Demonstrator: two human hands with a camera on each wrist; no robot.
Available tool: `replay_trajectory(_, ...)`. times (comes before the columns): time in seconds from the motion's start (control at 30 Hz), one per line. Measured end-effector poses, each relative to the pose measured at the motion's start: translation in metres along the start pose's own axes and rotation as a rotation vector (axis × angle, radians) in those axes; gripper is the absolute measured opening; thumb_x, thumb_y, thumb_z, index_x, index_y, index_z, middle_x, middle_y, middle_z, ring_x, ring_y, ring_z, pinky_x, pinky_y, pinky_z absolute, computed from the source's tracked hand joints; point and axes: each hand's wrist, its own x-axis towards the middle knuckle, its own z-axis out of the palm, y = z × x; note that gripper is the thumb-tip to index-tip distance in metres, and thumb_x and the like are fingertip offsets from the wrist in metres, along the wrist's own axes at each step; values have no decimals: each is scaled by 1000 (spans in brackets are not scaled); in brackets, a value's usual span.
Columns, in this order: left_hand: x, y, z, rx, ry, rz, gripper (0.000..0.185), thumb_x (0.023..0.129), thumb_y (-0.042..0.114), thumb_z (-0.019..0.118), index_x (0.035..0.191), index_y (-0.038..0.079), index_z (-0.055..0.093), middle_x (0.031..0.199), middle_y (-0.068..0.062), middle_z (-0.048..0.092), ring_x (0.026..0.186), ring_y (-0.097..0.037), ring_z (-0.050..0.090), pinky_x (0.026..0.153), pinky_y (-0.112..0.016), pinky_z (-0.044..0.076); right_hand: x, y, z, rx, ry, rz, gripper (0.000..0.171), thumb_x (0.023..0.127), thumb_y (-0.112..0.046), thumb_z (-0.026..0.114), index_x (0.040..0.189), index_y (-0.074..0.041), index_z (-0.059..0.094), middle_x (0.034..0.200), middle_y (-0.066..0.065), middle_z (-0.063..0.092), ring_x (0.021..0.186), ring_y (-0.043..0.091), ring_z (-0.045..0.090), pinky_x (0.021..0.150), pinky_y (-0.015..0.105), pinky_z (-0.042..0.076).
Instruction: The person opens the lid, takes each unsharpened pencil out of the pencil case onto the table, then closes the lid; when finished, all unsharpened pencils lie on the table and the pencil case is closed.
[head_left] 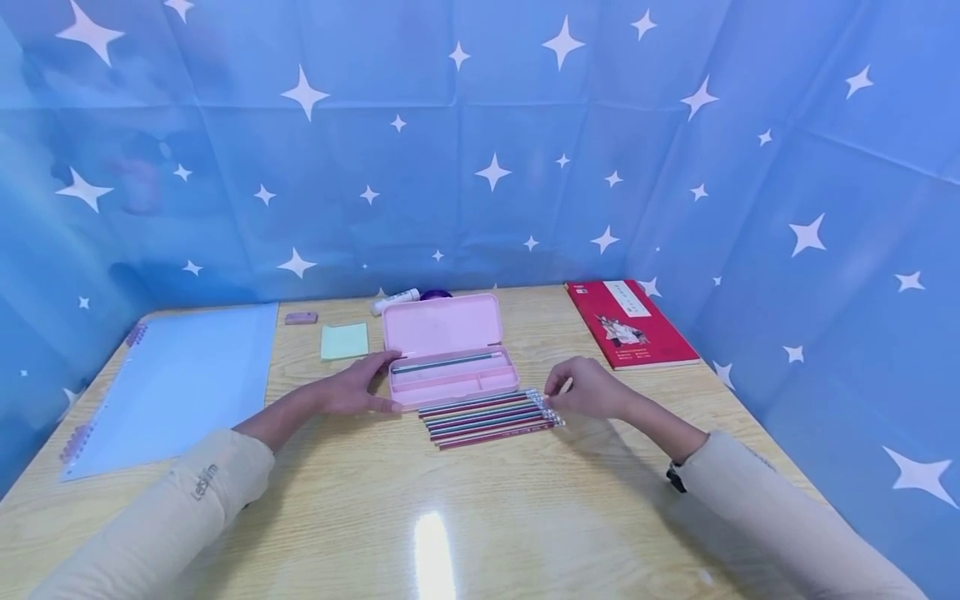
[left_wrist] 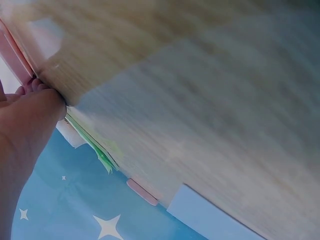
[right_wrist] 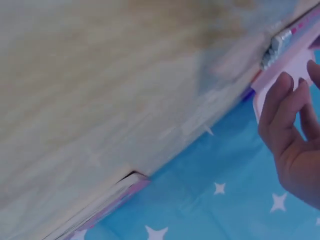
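Far left on the table (head_left: 570, 508), a pale blue spiral-bound pad (head_left: 176, 383) lies flat. Just to its right, near the rear edge, sit a small pink eraser (head_left: 301, 317) and a green sticky-note pad (head_left: 345, 341), apart from each other.

The left hand (head_left: 358, 387) rests on the table against the left end of the pink pencil case (head_left: 448, 350). Its fingers are extended and relaxed, with fingertips touching the case's tray at that end; nothing is gripped. The left wrist view confirms the fingers lying against the pink edge.

The pencil case stands open at the table's middle, lid tilted back. One pencil (head_left: 447, 362) lies lengthwise in the tray's rear compartment. Behind the lid, a white glue stick (head_left: 396, 300) and a purple object (head_left: 436, 294) are partly hidden.

Directly in front of the case, a row of coloured pencils (head_left: 486, 415) lies side by side on the table, their metal-ferruled ends pointing right.

The right hand (head_left: 588, 390) sits at those ends, its fingers curled, pinching at the rearmost ends of the row. Which pencil it pinches cannot be told.

Further right, near the rear corner, a red book (head_left: 630, 323) lies flat, well apart from the hands.
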Motion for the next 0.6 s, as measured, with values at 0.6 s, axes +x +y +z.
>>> replay_trajectory(0.6,1,-3,0,0,-9,5,105,84,44,78,156,1,15,160,-22,19,148,-39,18,120,-51,19,80,-15,8,-27,0,-87,23,89,-12,75,110,-2,75,111,9,72,96,28,63,73,31,55)
